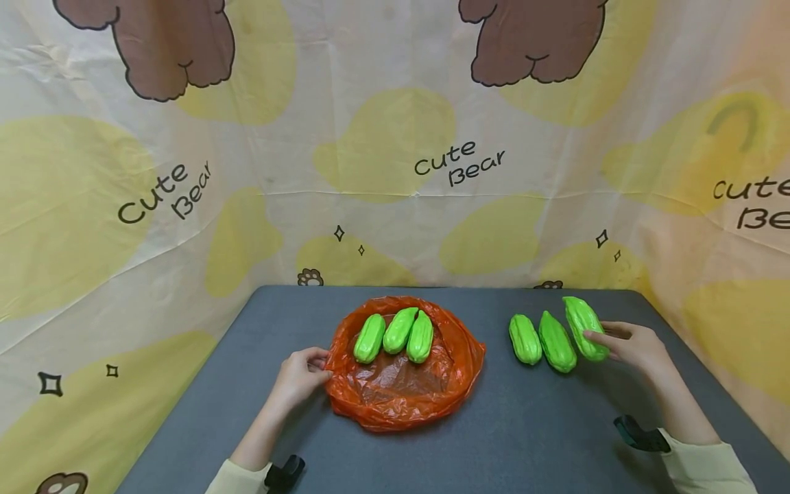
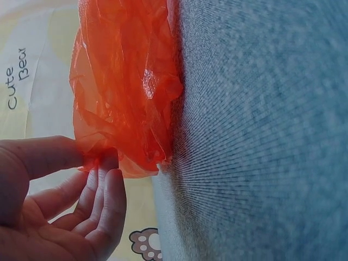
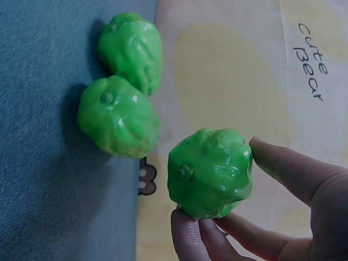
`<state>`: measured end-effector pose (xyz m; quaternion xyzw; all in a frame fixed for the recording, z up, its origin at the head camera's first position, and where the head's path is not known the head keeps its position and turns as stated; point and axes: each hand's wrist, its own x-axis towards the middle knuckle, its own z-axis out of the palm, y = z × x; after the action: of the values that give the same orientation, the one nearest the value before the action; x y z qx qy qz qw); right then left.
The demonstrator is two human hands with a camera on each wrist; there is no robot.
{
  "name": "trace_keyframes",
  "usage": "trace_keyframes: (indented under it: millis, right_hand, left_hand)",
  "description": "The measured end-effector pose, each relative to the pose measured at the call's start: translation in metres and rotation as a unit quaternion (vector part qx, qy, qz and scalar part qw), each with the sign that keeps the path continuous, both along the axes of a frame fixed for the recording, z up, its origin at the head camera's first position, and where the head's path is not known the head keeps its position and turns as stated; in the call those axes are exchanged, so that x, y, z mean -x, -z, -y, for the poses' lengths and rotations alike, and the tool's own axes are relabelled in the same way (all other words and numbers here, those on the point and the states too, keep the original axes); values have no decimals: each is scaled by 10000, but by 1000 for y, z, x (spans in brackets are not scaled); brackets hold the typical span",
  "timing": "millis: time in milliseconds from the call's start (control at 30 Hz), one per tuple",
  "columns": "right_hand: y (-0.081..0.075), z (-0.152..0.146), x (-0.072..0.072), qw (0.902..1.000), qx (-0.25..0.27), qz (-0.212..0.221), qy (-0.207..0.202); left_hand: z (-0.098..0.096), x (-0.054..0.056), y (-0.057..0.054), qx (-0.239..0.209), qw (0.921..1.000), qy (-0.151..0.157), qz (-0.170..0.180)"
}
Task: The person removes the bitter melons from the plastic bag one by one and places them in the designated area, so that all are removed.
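Observation:
My left hand (image 1: 299, 376) pinches the left rim of a red-orange plastic bag (image 1: 401, 415), thumb and fingers meeting on the film in the left wrist view. The bag lies wide with its rim rolled round, and three bright green bitter melons (image 1: 369, 338) rest inside toward its back. At the right, my right hand (image 1: 638, 346) grips another glossy, ridged bitter melon (image 3: 209, 173) between thumb and fingers, lifted off the table. Just left of it lie two more bitter melons, a shorter one (image 1: 525, 339) and a pointed one (image 1: 557, 343), side by side.
Everything stands on a blue-grey table (image 1: 494, 439). A pale cloth (image 1: 382, 158) with yellow patches and "Cute Bear" lettering hangs behind and at both sides. Dark straps (image 1: 642, 434) sit at both wrists, by the light sleeves.

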<state>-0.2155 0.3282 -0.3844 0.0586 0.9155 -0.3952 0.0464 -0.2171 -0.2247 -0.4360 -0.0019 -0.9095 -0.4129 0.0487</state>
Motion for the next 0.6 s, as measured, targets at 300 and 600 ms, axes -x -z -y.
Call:
trace_keyframes:
  millis: [300, 600]
  right_hand:
    - [6, -11, 0, 9999, 98, 72, 86]
    - [11, -18, 4, 9993, 67, 332, 166]
  left_hand:
    - [0, 0, 1, -56, 10000, -8, 37]
    - [0, -1, 1, -67, 10000, -10, 47]
